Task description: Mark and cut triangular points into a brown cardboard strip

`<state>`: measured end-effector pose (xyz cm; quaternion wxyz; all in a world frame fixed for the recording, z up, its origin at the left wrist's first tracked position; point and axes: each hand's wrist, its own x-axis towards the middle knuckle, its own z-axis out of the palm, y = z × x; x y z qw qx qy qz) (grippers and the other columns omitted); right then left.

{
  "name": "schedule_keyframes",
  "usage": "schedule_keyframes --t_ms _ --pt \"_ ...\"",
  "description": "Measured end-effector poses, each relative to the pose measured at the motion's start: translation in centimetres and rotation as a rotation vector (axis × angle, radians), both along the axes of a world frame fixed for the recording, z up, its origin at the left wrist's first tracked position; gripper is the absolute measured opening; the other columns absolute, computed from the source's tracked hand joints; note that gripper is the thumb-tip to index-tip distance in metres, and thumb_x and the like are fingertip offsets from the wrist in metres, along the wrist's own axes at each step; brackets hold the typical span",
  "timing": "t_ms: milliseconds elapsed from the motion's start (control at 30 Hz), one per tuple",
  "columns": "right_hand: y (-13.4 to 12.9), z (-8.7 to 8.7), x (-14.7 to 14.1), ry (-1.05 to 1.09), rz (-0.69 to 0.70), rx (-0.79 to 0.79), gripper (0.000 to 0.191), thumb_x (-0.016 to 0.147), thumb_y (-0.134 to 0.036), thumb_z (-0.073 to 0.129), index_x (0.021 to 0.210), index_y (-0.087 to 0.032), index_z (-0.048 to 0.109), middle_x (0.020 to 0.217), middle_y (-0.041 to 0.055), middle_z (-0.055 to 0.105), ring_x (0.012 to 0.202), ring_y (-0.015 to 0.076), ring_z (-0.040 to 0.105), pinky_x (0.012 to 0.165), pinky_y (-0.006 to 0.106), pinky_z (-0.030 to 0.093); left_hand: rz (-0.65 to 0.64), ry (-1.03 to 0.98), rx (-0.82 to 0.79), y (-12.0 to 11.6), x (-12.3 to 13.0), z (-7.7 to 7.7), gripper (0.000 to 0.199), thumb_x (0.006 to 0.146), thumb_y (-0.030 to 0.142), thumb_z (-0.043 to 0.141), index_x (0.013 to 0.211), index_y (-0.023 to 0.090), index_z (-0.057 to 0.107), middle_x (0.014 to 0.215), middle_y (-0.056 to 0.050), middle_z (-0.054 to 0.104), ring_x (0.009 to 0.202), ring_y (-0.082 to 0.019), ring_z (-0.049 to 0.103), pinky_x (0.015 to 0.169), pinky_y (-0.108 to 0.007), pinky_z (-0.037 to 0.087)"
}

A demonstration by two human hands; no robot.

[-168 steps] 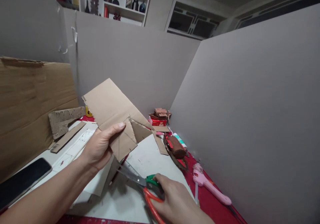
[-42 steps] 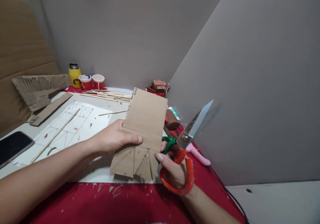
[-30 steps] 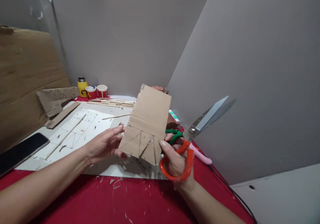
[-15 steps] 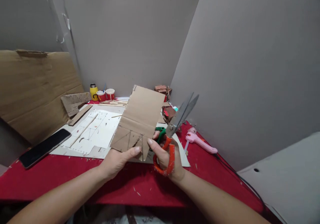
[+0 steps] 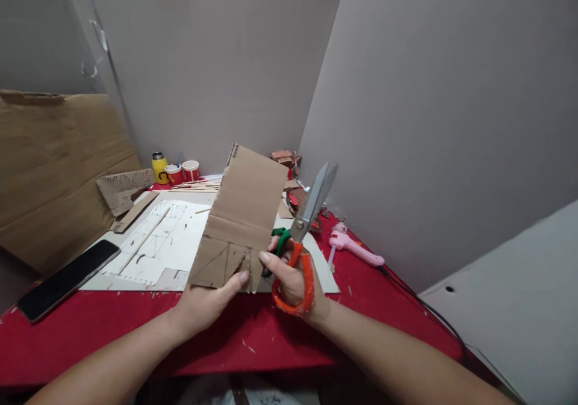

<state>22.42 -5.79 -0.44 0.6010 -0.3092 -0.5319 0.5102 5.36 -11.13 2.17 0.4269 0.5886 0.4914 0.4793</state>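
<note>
Head view: holding the line-marked cardboard piece (image 5: 248, 194) above the red-covered desk (image 5: 217, 348), pinched by left grip (image 5: 205, 304) and right grip (image 5: 291, 280), also gripping scissors (image 5: 301, 224) in the right, pointed upward beside the cardboard.

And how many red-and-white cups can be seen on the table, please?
2. One red-and-white cup stands beside the yellow bottle; the second cup stands just to its right. The held cardboard could hide others.
</note>
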Motion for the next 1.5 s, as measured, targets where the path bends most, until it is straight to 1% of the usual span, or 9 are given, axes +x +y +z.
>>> schedule_keyframes --t_ms 267,367,467,700,900,1067,1133,1267,1500 --pt "1.0 -0.4 0.5 -0.017 -0.008 -0.005 0.027 0.078 -0.044 0.078 0.084 -0.023 0.063 0.082 0.0014 0.058 0.078 0.02 0.058 0.074 0.032 0.051 -0.131 -0.064 -0.059 1.3 -1.0 0.3 0.036 0.076 0.03 0.081 0.111 0.028 0.075 0.124 -0.005 0.074 0.139 -0.03 0.049 0.122 -0.047 0.026" --pt "1.1 0.2 0.7 -0.047 -0.013 0.001 0.025 0.077 -0.043 0.077 0.081 -0.022 0.062 0.078 0.0009 0.058 0.074 0.0188 0.056 0.068 0.03 0.05 -0.271 -0.152 -0.172 2.4 -3.1 1.0 0.043 0.059 0.028 0.089 0.099 0.021 0.079 0.111 -0.01 0.078 0.112 -0.035 0.068 0.108 -0.048 0.046" --pt "0.7 1.1 0.9 -0.093 0.006 0.006 0.024 0.075 -0.038 0.077 0.077 -0.022 0.06 0.073 -0.0007 0.057 0.067 0.0169 0.053 0.061 0.027 0.047 -0.344 -0.299 -0.271 3.2 -5.0 2.0 0.054 0.054 0.041 0.082 0.1 0.014 0.078 0.094 -0.014 0.079 0.083 -0.034 0.074 0.083 -0.047 0.058" --pt "-0.3 2.1 1.3 -0.247 0.117 -0.014 0.019 0.075 -0.029 0.076 0.08 -0.022 0.059 0.071 -0.0037 0.054 0.061 0.0142 0.048 0.057 0.026 0.044 -0.341 -0.453 -0.39 3.1 -4.7 2.5 0.048 0.07 0.038 0.078 0.112 0.016 0.076 0.108 -0.014 0.078 0.1 -0.034 0.074 0.093 -0.044 0.056" --pt "0.8 1.6 2.0 -0.394 0.251 -0.041 0.029 0.083 -0.045 0.075 0.081 -0.023 0.057 0.066 -0.0037 0.055 0.058 0.0143 0.049 0.053 0.025 0.043 -0.084 -0.502 -0.371 3.6 -3.7 1.6 0.052 0.073 0.028 0.086 0.121 0.014 0.07 0.115 -0.016 0.077 0.102 -0.033 0.074 0.09 -0.045 0.059" --pt "1.0 1.3 3.6 -0.507 0.367 -0.05 0.041 0.096 -0.061 0.054 0.083 -0.023 0.055 0.065 -0.0022 0.052 0.056 0.0148 0.046 0.05 0.025 0.039 0.104 -0.594 -0.258 4.8 -6.5 1.9 0.053 0.078 0.027 0.083 0.127 0.017 0.066 0.123 -0.013 0.075 0.109 -0.029 0.073 0.094 -0.042 0.059" --pt "0.6 1.7 3.6 -0.658 0.528 0.013 0.048 0.096 -0.067 0.047 0.077 -0.023 0.049 0.064 -0.0024 0.046 0.055 0.0141 0.04 0.047 0.026 0.033 0.156 -0.623 -0.238 5.2 -7.8 1.5 0.048 0.079 0.024 0.082 0.124 0.016 0.067 0.12 -0.012 0.076 0.103 -0.026 0.074 0.091 -0.038 0.06" --pt "0.2 2.4 2.4 -0.942 0.686 0.071 0.054 0.096 -0.072 0.039 0.072 -0.023 0.039 0.065 -0.0035 0.036 0.058 0.0142 0.03 0.05 0.028 0.027 0.195 -0.67 -0.257 5.7 -9.0 0.3 0.04 0.078 0.022 0.082 0.116 0.013 0.07 0.105 -0.011 0.079 0.084 -0.023 0.076 0.078 -0.033 0.063" --pt "0.9 1.7 3.5 -0.932 0.695 -0.022 0.062 0.094 -0.08 0.029 0.073 -0.023 0.039 0.067 -0.0029 0.037 0.06 0.0145 0.031 0.052 0.028 0.028 0.157 -0.684 -0.316 5.0 -8.8 0.8 0.051 0.077 0.025 0.084 0.125 0.018 0.069 0.106 -0.01 0.08 0.088 -0.027 0.077 0.076 -0.036 0.065"
